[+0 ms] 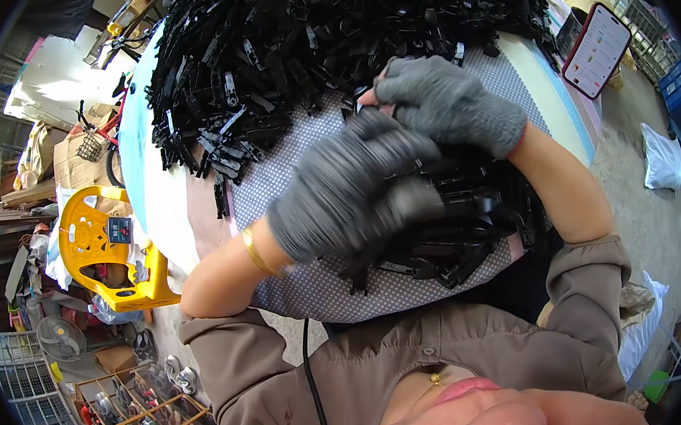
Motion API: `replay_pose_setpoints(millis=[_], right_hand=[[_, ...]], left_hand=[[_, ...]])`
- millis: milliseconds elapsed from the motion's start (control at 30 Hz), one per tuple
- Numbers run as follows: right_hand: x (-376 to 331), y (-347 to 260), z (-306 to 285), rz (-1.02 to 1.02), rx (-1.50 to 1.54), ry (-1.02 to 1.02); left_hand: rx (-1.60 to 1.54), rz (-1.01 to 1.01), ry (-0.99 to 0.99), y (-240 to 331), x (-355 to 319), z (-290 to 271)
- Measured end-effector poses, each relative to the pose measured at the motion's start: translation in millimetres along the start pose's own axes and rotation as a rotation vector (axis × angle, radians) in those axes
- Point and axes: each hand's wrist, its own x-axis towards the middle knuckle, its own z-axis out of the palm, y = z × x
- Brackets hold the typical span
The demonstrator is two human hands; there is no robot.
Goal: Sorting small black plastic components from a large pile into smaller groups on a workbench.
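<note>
A big heap of small black plastic parts (340, 26), long and narrow like clips, covers the far side of a round table with a dotted cloth (262, 195). A smaller pile of the same parts (470, 209) lies at the near side, partly under my hands. My left hand (354, 187), in a grey knitted glove, is over this near pile, its fingers smeared by motion. Just beyond it my right hand (448, 102), gloved alike with bare fingertips, is closed at the heap's near edge. Whatever lies between its fingertips is too small and hidden to name.
A phone (598, 51) with a lit screen stands at the table's right edge. Left of the table is a yellow plastic chair (104, 241) with a small dark box on it. A black cable (311, 385) hangs down in front of me. A shoe rack (144, 424) stands lower left.
</note>
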Motion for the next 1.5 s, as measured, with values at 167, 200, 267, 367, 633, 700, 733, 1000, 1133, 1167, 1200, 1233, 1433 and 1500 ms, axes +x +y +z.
replay_pose_setpoints(millis=[167,200,267,367,633,700,733,1000,1133,1167,1200,1233,1433,1500], right_hand=[[2.9,-10.4,3.1,-0.061,-0.396,-0.110],[3.6,-10.6,3.0,-0.024,-0.435,-0.124],[3.6,-9.8,2.7,0.014,-0.487,-0.111],[1.5,-4.7,2.1,0.065,-0.561,-0.105],[5.7,-5.9,6.0,0.044,-0.581,-0.192],[2.4,-1.7,6.3,0.040,-0.576,-0.138],[0.6,0.3,6.3,0.033,-0.572,-0.083],[-3.4,11.0,-2.7,-0.023,-0.418,0.026],[-6.6,12.8,-0.8,0.004,-0.557,0.001],[-6.4,12.6,-2.2,0.003,-0.556,0.001],[-6.1,12.4,-5.2,0.068,-0.562,-0.059],[-6.4,11.7,-8.5,0.133,-0.567,-0.119],[-17.7,18.0,-24.4,0.222,-0.429,-0.107],[-22.6,16.9,-24.1,0.192,-0.500,-0.078]], left_hand=[[0.430,-0.404,0.077,-79.6,-9.9,-27.6],[0.715,-0.454,-0.004,-91.5,-12.2,-24.2],[0.998,-0.498,-0.090,-100.3,-10.8,-21.5],[1.080,-0.483,-0.180,-97.3,-3.3,-20.2],[0.846,-0.327,-0.176,-84.2,-6.1,-22.2],[0.553,-0.308,-0.063,-80.0,-8.7,-25.5],[0.551,-0.308,-0.064,-76.4,-9.0,-25.6],[-0.502,-0.566,0.143,-75.8,-7.9,-24.7],[-0.655,-0.581,0.141,-75.2,-10.7,-27.5],[-0.750,-0.633,0.101,-74.9,-11.8,-31.2],[-0.845,-0.685,0.060,-74.4,-12.2,-33.1],[-0.843,-0.685,0.060,-74.3,-11.7,-32.9],[-0.392,-0.803,-0.009,-77.0,-7.7,-20.1],[-0.377,-0.731,0.031,-76.3,-10.9,-18.6]])
